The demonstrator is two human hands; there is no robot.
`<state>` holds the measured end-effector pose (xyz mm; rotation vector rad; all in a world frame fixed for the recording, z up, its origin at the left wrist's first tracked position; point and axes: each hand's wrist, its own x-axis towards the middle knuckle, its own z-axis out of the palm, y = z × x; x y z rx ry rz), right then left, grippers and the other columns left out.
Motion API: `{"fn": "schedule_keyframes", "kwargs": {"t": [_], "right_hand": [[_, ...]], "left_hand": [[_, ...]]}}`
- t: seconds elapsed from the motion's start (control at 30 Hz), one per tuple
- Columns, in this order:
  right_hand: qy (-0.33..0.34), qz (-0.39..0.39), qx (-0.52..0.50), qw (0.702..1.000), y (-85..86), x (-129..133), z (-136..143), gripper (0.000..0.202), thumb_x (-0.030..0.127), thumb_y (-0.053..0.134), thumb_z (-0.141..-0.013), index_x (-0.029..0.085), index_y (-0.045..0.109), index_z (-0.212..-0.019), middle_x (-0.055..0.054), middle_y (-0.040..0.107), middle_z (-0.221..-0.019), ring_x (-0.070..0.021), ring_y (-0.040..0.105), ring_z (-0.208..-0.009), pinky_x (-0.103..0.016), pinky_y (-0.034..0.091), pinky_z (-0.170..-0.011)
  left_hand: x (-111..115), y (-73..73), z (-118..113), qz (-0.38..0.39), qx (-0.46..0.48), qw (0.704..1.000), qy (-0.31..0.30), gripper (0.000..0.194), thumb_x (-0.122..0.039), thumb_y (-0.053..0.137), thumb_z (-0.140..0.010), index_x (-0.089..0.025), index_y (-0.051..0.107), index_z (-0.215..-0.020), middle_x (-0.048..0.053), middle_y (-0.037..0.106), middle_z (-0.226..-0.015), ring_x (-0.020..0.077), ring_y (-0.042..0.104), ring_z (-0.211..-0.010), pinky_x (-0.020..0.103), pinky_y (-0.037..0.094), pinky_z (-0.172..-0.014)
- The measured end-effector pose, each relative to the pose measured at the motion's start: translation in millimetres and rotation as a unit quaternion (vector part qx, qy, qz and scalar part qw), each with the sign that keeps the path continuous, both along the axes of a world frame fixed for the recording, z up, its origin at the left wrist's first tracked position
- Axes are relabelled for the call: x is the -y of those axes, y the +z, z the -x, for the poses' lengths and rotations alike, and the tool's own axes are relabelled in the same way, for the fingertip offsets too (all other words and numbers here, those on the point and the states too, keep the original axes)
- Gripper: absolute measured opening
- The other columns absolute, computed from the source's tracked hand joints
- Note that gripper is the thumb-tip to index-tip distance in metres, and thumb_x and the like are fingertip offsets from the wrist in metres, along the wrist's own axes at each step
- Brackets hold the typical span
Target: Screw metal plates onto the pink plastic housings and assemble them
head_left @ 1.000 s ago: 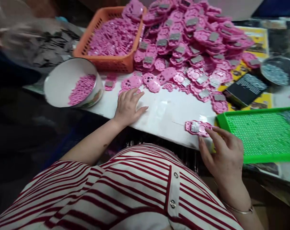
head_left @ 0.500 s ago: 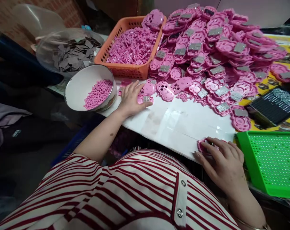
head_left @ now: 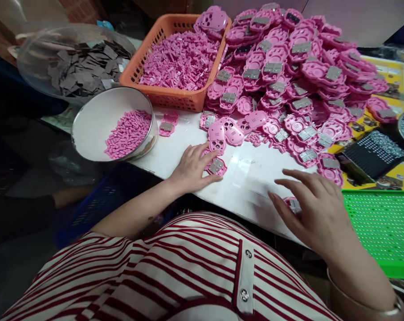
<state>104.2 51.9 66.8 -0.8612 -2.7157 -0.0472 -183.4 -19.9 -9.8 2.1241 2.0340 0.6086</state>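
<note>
My left hand [head_left: 194, 171] is on the table, thumb and forefinger around a pink plastic casing half [head_left: 217, 166] that has a grey metal plate on it. A pink casing cover with dark round spots [head_left: 217, 136] lies just beyond, close to the fingertips. My right hand [head_left: 317, 209] is raised with fingers apart and holds nothing. Partly hidden below its thumb lies another pink casing half [head_left: 292, 205], near the table's front edge.
A heap of pink casing halves [head_left: 298, 71] fills the back right. An orange basket [head_left: 175, 96] holds small pink parts; a white bowl [head_left: 88, 129] holds pink pegs. Grey pieces [head_left: 88, 67] fill a clear tub. At right are a green tray [head_left: 378, 227] and a black tray [head_left: 365, 156] with metal bits.
My left hand has moved right and nearer to me, bringing the casing half and the cover along. My right hand has lifted off the casing half at the front edge and opened.
</note>
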Motion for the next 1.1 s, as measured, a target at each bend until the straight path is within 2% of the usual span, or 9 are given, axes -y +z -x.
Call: {"fn": "schedule_keyframes", "kwargs": {"t": [0.17, 0.27, 0.4, 0.53, 0.63, 0.7, 0.87, 0.93, 1.1], "right_hand": [[0.053, 0.061, 0.081, 0.993, 12.4, -38.3, 95.8, 0.03, 0.026, 0.047, -0.094, 0.014, 0.063, -0.117, -0.014, 0.067, -0.117, -0.0246, 0.062, -0.098, -0.038, 0.046, -0.084], [0.16, 0.002, 0.124, 0.979, -0.2, -55.0, 139.3, 0.042, 0.014, 0.045, -0.091, 0.019, 0.056, -0.132, -0.012, 0.055, -0.141, -0.0283, 0.052, -0.125, -0.047, 0.04, -0.101], [0.245, -0.054, 0.2, 0.947, -12.0, -65.3, 163.8, 0.032, 0.016, 0.038, -0.096, 0.017, 0.064, -0.116, -0.009, 0.068, -0.116, -0.0242, 0.054, -0.117, -0.051, 0.033, -0.109], [0.256, -0.056, 0.203, 0.943, -2.5, -62.3, 157.8, 0.035, 0.019, 0.032, -0.099, 0.018, 0.067, -0.102, -0.006, 0.069, -0.098, -0.0213, 0.058, -0.1, -0.046, 0.04, -0.105], [0.177, 0.022, 0.055, 0.982, 8.7, -52.4, 133.5, 0.028, 0.026, 0.04, -0.098, 0.021, 0.063, -0.114, -0.006, 0.069, -0.108, -0.0215, 0.06, -0.101, -0.042, 0.047, -0.095], [0.033, 0.146, -0.131, 0.98, 10.7, -45.6, 110.8, 0.026, 0.034, 0.056, -0.092, 0.021, 0.062, -0.114, -0.006, 0.07, -0.104, -0.0196, 0.063, -0.092, -0.038, 0.051, -0.084], [-0.216, 0.507, -0.285, 0.785, -10.1, -37.3, 65.2, 0.038, 0.041, 0.081, -0.067, 0.022, 0.061, -0.094, 0.0, 0.066, -0.084, -0.0141, 0.061, -0.071, -0.032, 0.053, -0.07], [-0.234, 0.54, -0.283, 0.758, -20.1, -34.7, 58.9, 0.046, 0.043, 0.081, -0.066, 0.023, 0.061, -0.102, -0.001, 0.067, -0.089, -0.0146, 0.062, -0.076, -0.032, 0.054, -0.072], [-0.236, 0.457, -0.104, 0.852, -22.0, -25.5, 56.2, 0.048, 0.053, 0.072, -0.073, 0.019, 0.066, -0.107, -0.006, 0.068, -0.091, -0.0157, 0.06, -0.074, -0.031, 0.05, -0.064]], "left_hand": [[13.4, 2.8, -10.5, -0.038, 0.01, 0.999, -0.006, 0.074, -0.062, 0.07, -0.078, -0.014, 0.057, -0.133, 0.02, 0.047, -0.143, 0.0335, 0.046, -0.131, 0.049, 0.036, -0.112], [22.2, 2.9, -4.0, -0.058, 0.005, 0.998, -0.009, 0.075, -0.068, 0.069, -0.075, -0.011, 0.063, -0.123, 0.018, 0.061, -0.122, 0.0317, 0.056, -0.112, 0.047, 0.043, -0.103], [31.5, 1.0, 12.6, -0.049, 0.018, 0.998, -0.042, 0.082, -0.07, 0.067, -0.074, -0.012, 0.057, -0.131, 0.016, 0.064, -0.12, 0.0306, 0.058, -0.108, 0.047, 0.045, -0.1], [35.5, 2.4, 26.4, -0.028, 0.047, 0.994, -0.094, 0.084, -0.058, 0.073, -0.077, -0.014, 0.044, -0.143, 0.017, 0.055, -0.137, 0.0307, 0.051, -0.125, 0.047, 0.04, -0.109], [37.1, 4.1, 30.7, -0.029, 0.068, 0.992, -0.098, 0.076, -0.046, 0.073, -0.081, -0.016, 0.042, -0.144, 0.017, 0.051, -0.141, 0.029, 0.048, -0.13, 0.045, 0.038, -0.111], [39.2, 4.2, 31.4, -0.049, 0.068, 0.995, -0.056, 0.076, -0.047, 0.074, -0.079, -0.015, 0.044, -0.142, 0.017, 0.051, -0.139, 0.03, 0.049, -0.129, 0.046, 0.039, -0.11], [45.7, 3.0, 29.9, -0.063, 0.043, 0.997, -0.03, 0.075, -0.056, 0.072, -0.078, -0.018, 0.05, -0.138, 0.015, 0.056, -0.134, 0.0313, 0.051, -0.124, 0.051, 0.034, -0.111], [44.2, 3.7, 26.3, -0.044, 0.039, 0.997, -0.05, 0.062, -0.054, 0.067, -0.083, -0.021, 0.054, -0.135, 0.011, 0.059, -0.131, 0.0291, 0.054, -0.12, 0.049, 0.036, -0.109], [27.2, 8.8, 2.8, -0.016, -0.013, 1.0, 0.006, 0.057, -0.06, 0.058, -0.088, -0.018, 0.062, -0.127, 0.012, 0.066, -0.115, 0.0295, 0.057, -0.102, 0.045, 0.045, -0.09]]}}
